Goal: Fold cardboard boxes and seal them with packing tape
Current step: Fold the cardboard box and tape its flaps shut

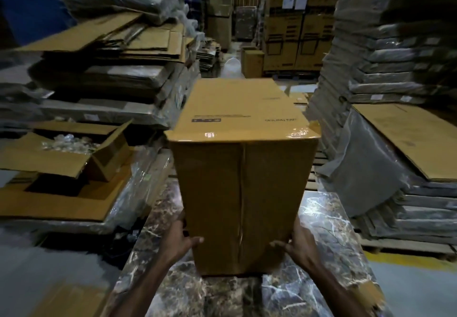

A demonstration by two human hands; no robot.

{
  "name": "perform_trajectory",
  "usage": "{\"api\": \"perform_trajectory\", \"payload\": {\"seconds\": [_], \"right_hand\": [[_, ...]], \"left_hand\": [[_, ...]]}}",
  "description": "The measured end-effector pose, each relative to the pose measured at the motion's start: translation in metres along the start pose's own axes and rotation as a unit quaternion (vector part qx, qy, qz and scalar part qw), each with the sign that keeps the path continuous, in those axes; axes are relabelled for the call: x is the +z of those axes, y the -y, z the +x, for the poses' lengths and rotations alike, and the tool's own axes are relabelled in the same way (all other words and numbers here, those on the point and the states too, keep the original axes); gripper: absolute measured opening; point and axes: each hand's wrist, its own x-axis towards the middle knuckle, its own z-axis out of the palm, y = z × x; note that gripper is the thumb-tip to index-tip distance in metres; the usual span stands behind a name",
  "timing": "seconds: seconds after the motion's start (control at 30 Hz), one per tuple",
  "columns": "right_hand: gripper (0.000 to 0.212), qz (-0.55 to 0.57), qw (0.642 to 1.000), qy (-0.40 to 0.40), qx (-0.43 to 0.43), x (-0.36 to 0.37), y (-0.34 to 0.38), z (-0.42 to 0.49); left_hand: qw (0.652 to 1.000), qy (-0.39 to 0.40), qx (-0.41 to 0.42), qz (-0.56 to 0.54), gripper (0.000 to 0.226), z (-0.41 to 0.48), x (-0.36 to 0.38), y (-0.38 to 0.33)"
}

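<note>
Dark marble-patterned table (321,220) nearest. Both hands sit low on the tall brown cardboard box (242,193), which stands on the table.

- Left hand (178,240): wraps the lower left corner, thumb on the near face, fingers round the side.
- Right hand (300,245): the same grip on the lower right corner.
- Near face: two flaps closed, meeting at a centre seam.
- Glossy clear tape (300,133) shows along the upper edge.
- Seam taped its full length? Cannot tell. Far end hidden.

Judgement: this box is folded and at least the near end is sealed. No tape roll in view.

Beyond, at left, a pile of flat unfolded cardboard sheets (103,37). At right, another flat brown sheet (408,138) lies on wrapped grey stacks (395,69). Plenty probably left to fold.
</note>
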Motion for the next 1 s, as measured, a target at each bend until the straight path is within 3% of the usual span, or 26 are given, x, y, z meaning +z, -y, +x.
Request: {"api": "perform_trajectory", "payload": {"seconds": [0.17,0.33,0.4,0.5,0.53,0.6,0.7,0.77,0.83,0.9,1.0], "right_hand": [[0.082,-0.010,0.998,0.034,0.042,0.018,-0.005,-0.014],[0.066,-0.112,0.986,0.116,0.046,-0.008,-0.010,-0.005],[0.050,-0.112,0.990,0.064,0.059,-0.040,-0.001,0.008],[0.008,0.123,0.986,-0.088,0.064,-0.095,0.048,0.026],[0.018,0.203,0.971,-0.100,0.081,-0.113,0.070,0.036],[0.048,0.282,0.951,-0.078,0.096,-0.151,0.113,0.063],[0.107,0.233,0.971,0.020,0.054,-0.185,0.158,0.111],[0.114,0.220,0.970,0.096,0.047,-0.190,0.173,0.136],[0.113,0.217,0.958,0.177,0.058,-0.190,0.184,0.148],[0.118,0.205,0.953,0.215,0.055,-0.188,0.189,0.153],[0.115,0.220,0.948,0.229,0.039,-0.187,0.192,0.149]], "left_hand": [[0.998,-0.012,-0.052,0.011,0.054,-0.010,0.011,0.025],[0.994,0.036,-0.052,-0.089,0.062,-0.003,-0.006,0.021],[0.987,-0.006,-0.088,-0.135,0.059,0.001,-0.027,0.001],[0.972,-0.072,-0.089,-0.205,0.034,0.010,-0.058,-0.049],[0.966,-0.062,-0.088,-0.236,0.030,0.010,-0.064,-0.076],[0.956,-0.035,-0.084,-0.279,0.046,0.014,-0.078,-0.132],[0.969,0.018,-0.021,-0.245,0.073,0.033,-0.100,-0.207],[0.974,0.045,-0.004,-0.222,0.075,0.045,-0.106,-0.235],[0.980,0.085,0.007,-0.181,0.064,0.054,-0.104,-0.251],[0.987,0.113,0.008,-0.112,0.070,0.062,-0.102,-0.256],[0.982,0.142,-0.020,-0.120,0.034,0.066,-0.099,-0.254]]}}
